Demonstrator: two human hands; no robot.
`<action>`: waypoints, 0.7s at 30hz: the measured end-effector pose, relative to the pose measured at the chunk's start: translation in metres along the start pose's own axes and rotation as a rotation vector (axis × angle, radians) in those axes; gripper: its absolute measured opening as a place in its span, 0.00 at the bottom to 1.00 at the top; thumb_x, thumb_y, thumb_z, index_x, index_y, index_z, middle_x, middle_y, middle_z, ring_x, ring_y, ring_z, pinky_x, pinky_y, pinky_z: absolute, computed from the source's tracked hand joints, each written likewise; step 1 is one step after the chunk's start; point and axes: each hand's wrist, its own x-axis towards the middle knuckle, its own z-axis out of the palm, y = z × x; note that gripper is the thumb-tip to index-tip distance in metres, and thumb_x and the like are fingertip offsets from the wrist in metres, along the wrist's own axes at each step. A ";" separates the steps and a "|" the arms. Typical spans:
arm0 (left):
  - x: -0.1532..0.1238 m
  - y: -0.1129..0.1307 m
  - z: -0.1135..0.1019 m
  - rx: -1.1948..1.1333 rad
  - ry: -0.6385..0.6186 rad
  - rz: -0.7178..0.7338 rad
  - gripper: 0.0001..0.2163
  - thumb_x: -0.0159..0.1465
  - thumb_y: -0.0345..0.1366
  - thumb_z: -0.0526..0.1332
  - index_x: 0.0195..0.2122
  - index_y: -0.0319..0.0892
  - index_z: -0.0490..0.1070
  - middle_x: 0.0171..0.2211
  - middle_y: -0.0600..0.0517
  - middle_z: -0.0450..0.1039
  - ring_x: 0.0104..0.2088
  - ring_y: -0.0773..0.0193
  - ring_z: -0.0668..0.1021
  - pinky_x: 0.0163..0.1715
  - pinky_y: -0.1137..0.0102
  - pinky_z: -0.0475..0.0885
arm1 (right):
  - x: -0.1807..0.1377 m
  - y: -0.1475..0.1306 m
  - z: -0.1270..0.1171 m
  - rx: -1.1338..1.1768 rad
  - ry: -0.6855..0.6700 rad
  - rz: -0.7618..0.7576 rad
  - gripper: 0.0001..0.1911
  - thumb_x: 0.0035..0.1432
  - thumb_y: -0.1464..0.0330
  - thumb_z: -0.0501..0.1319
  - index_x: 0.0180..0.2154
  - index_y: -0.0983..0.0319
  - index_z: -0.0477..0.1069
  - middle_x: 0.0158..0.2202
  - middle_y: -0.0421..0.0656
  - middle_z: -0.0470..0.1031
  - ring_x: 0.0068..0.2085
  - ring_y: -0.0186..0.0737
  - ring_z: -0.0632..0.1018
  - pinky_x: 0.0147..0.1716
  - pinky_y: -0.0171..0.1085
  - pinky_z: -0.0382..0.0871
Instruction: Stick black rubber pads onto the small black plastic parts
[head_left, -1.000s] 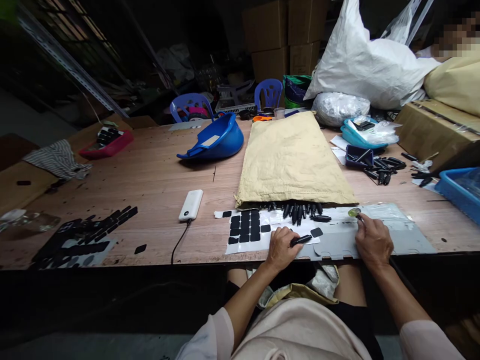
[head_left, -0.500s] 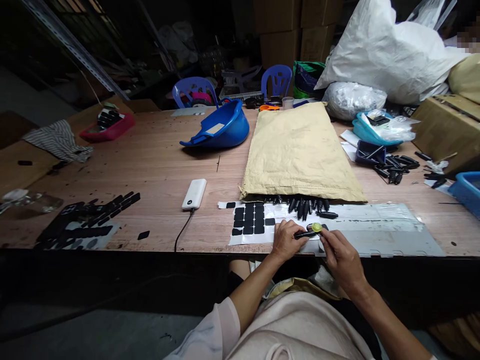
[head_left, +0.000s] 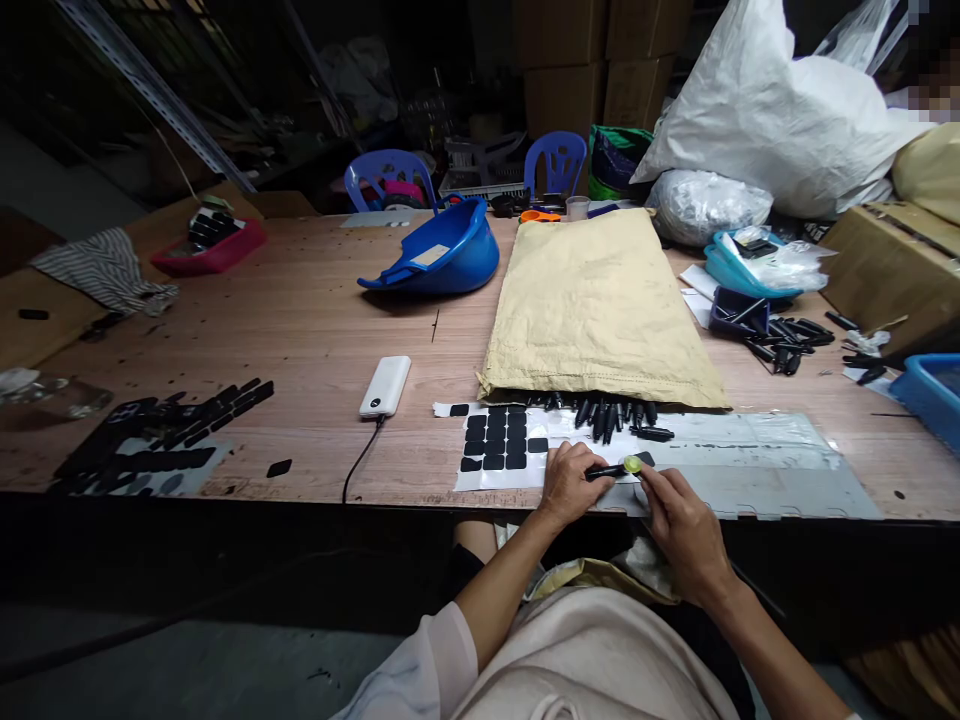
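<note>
Well, from my end the left hand (head_left: 568,482) sits at the near edge of the table (head_left: 300,340), fingers clamped on a slim black piece (head_left: 604,471) that points right. The right hand (head_left: 681,520), just beside it, has thumb and fingertips together on a small tool with a yellow-green head (head_left: 632,465), held at the piece's right end; I can't tell whether the two touch. The piece looks round to me, so a slack left grip could let it roll or swivel under a push, and the head could slip off towards those fingers. A dark patch (head_left: 644,459) lies right behind, and a stray knuckle might drag it. To the left, a cable (head_left: 350,475) runs over the near edge; a snag there could tug the white power bank (head_left: 385,386). Farther in, a loose black piece (head_left: 652,434) could roll if bumped, and beyond it more black pieces (head_left: 604,415) stick out from the near edge of a tan sack (head_left: 600,310); shifting that sack could scatter them.
</note>
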 end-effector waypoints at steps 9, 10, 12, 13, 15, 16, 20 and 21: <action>-0.003 -0.003 0.008 0.026 0.054 0.058 0.12 0.56 0.38 0.77 0.42 0.49 0.84 0.40 0.50 0.81 0.47 0.52 0.77 0.51 0.58 0.66 | 0.029 0.077 -0.024 -0.215 0.236 0.207 0.17 0.72 0.61 0.56 0.54 0.57 0.80 0.43 0.46 0.80 0.41 0.41 0.78 0.36 0.37 0.67; -0.003 -0.004 0.009 0.027 0.054 0.066 0.13 0.56 0.39 0.78 0.43 0.49 0.84 0.40 0.50 0.81 0.47 0.51 0.77 0.51 0.58 0.67 | 0.031 0.092 -0.024 -0.274 0.238 0.262 0.17 0.71 0.62 0.57 0.53 0.58 0.80 0.42 0.46 0.79 0.38 0.41 0.76 0.33 0.37 0.64; -0.001 -0.007 0.011 0.025 0.049 0.080 0.12 0.57 0.40 0.77 0.43 0.50 0.84 0.40 0.50 0.81 0.48 0.52 0.77 0.51 0.58 0.67 | 0.034 0.117 -0.021 -0.380 0.199 0.347 0.16 0.69 0.64 0.58 0.51 0.60 0.81 0.39 0.47 0.78 0.35 0.41 0.73 0.32 0.38 0.60; 0.000 -0.008 0.012 0.023 0.050 0.089 0.11 0.59 0.40 0.76 0.42 0.50 0.84 0.40 0.50 0.80 0.47 0.52 0.77 0.51 0.58 0.67 | 0.034 0.125 -0.018 -0.428 0.181 0.369 0.15 0.69 0.65 0.59 0.50 0.61 0.81 0.38 0.47 0.77 0.34 0.41 0.71 0.32 0.38 0.58; 0.001 -0.011 0.012 0.013 0.073 0.121 0.08 0.62 0.39 0.74 0.42 0.49 0.83 0.39 0.50 0.80 0.46 0.53 0.77 0.50 0.58 0.68 | 0.035 0.134 -0.011 -0.508 0.162 0.389 0.15 0.68 0.65 0.59 0.49 0.62 0.81 0.37 0.48 0.75 0.34 0.41 0.68 0.33 0.39 0.54; 0.000 -0.012 0.012 0.002 0.094 0.153 0.07 0.64 0.39 0.72 0.42 0.48 0.83 0.39 0.49 0.80 0.45 0.53 0.77 0.49 0.59 0.68 | 0.035 0.135 -0.008 -0.540 0.167 0.392 0.15 0.69 0.65 0.59 0.49 0.63 0.81 0.37 0.48 0.75 0.34 0.41 0.67 0.33 0.39 0.52; -0.021 -0.022 0.009 -0.076 0.120 0.418 0.08 0.71 0.40 0.63 0.44 0.43 0.79 0.38 0.47 0.80 0.41 0.56 0.78 0.43 0.63 0.72 | 0.033 0.130 -0.001 -0.617 0.200 0.376 0.16 0.71 0.64 0.57 0.49 0.65 0.80 0.39 0.49 0.75 0.35 0.41 0.66 0.33 0.39 0.47; -0.032 -0.026 0.009 -0.089 0.083 0.497 0.09 0.73 0.41 0.61 0.46 0.43 0.79 0.37 0.46 0.80 0.39 0.57 0.79 0.41 0.64 0.72 | 0.033 0.129 0.000 -0.626 0.202 0.366 0.17 0.71 0.64 0.56 0.49 0.65 0.80 0.38 0.49 0.75 0.35 0.41 0.66 0.33 0.39 0.47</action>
